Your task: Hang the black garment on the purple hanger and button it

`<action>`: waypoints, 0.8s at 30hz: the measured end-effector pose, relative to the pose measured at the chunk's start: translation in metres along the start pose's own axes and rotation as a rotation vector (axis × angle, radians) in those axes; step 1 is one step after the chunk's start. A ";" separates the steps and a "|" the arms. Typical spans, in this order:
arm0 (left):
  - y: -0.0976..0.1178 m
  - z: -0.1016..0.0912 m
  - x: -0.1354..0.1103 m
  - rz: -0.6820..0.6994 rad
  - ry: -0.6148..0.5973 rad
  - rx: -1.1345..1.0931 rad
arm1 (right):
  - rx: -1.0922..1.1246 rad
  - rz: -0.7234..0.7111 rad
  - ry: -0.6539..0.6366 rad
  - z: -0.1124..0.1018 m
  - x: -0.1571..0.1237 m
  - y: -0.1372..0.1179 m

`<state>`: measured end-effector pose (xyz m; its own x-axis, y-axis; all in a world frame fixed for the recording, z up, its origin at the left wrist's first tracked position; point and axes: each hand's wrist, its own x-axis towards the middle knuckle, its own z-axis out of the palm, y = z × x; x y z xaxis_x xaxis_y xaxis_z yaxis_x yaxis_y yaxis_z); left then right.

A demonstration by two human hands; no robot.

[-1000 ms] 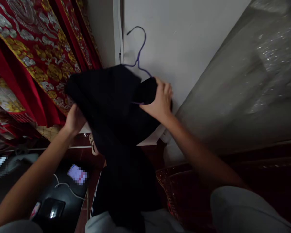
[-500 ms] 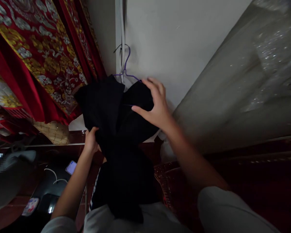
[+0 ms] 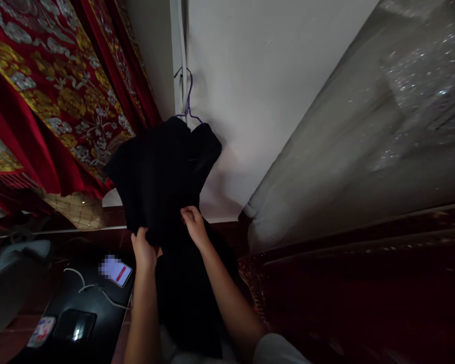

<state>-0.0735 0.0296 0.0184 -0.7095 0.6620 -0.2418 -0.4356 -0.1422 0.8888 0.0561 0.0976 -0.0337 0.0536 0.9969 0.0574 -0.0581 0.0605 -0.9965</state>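
Observation:
A black garment (image 3: pixel 163 177) hangs on a purple wire hanger (image 3: pixel 188 103) hooked on a white strip at the wall corner. My left hand (image 3: pixel 144 250) grips the garment's lower left part, fingers closed on the cloth. Just to the right, my right hand (image 3: pixel 192 225) pinches the cloth at mid-height. The garment's lower length drapes down between my forearms and its bottom edge is hidden in the dark.
A red and gold embroidered hanging (image 3: pixel 49 91) covers the left wall. A grey glittery fabric (image 3: pixel 364 131) slopes at the right. Below left, a dark table (image 3: pixel 98 313) carries a lit phone (image 3: pixel 116 270), a white cable (image 3: pixel 87 288), and a mouse (image 3: pixel 74 326).
The hanger went from being held in the air to hanging at the wall corner. My right hand left the garment's shoulder and dropped to its middle, beside my left hand.

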 end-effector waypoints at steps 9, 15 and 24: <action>0.007 -0.003 -0.030 -0.145 -0.062 0.026 | -0.002 0.146 -0.066 0.002 0.039 -0.037; 0.020 -0.007 -0.027 -0.040 -0.053 0.084 | -0.103 0.221 -0.118 0.003 0.013 -0.036; -0.004 0.011 -0.052 0.730 -0.440 0.407 | 0.092 0.090 -0.162 -0.023 -0.040 -0.085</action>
<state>-0.0289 0.0038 0.0318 -0.4217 0.7408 0.5228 0.3197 -0.4180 0.8503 0.0815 0.0514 0.0475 -0.1167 0.9930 -0.0155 -0.1470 -0.0327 -0.9886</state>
